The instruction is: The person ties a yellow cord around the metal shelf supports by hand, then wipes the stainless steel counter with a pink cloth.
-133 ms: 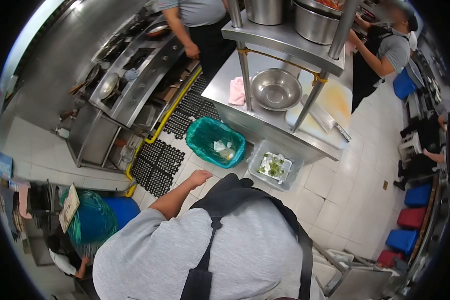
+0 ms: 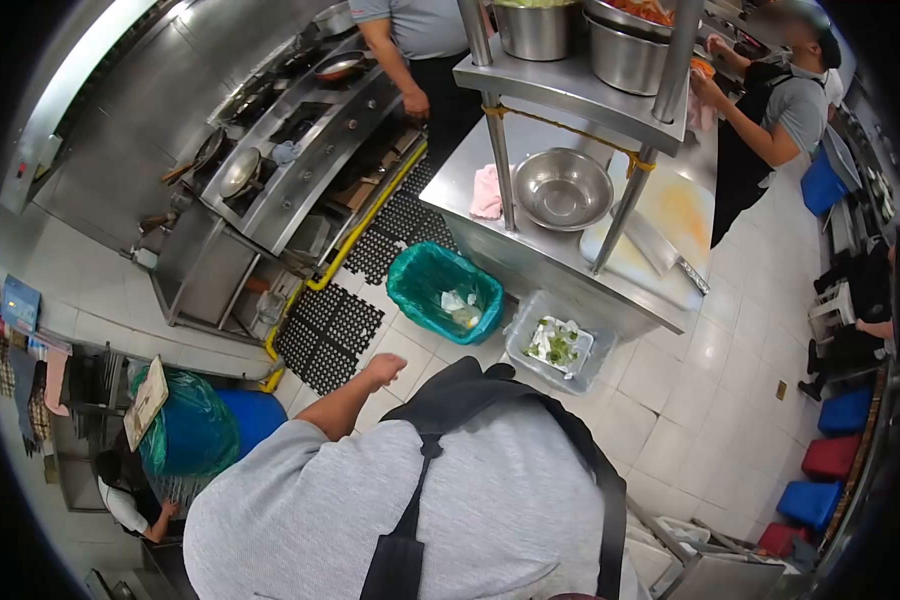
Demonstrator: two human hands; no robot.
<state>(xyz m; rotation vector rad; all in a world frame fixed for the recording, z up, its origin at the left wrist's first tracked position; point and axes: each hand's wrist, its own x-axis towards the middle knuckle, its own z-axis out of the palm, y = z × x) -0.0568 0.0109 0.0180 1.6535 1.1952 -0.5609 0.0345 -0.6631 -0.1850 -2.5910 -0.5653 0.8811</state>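
My left hand [image 2: 384,370] hangs low in front of my body, fingers loosely curled, with no object visible in it. Nearest to it is a bin lined with a green bag [image 2: 410,292], apart from the hand, with pale scraps inside. To the right, on the floor, stands a clear plastic tub [image 2: 597,352] holding white and leafy green scraps. My right hand is out of sight. On the steel table [image 2: 475,220] ahead are a metal bowl [image 2: 564,190], a pink cloth [image 2: 486,192] and a large knife [image 2: 653,243] lying on a white cutting board [image 2: 692,212].
A stove [image 2: 305,165] with pans runs along the left, edged by a yellow pipe [image 2: 370,212]. Black rubber mats [image 2: 327,330] cover part of the tiled floor. Co-workers stand beyond the table and at the right. A blue barrel [image 2: 255,415] stands at left.
My view has shifted slightly, so the table, bins and stove sit lower and further right in it. My left hand appears a little lower and to the left.
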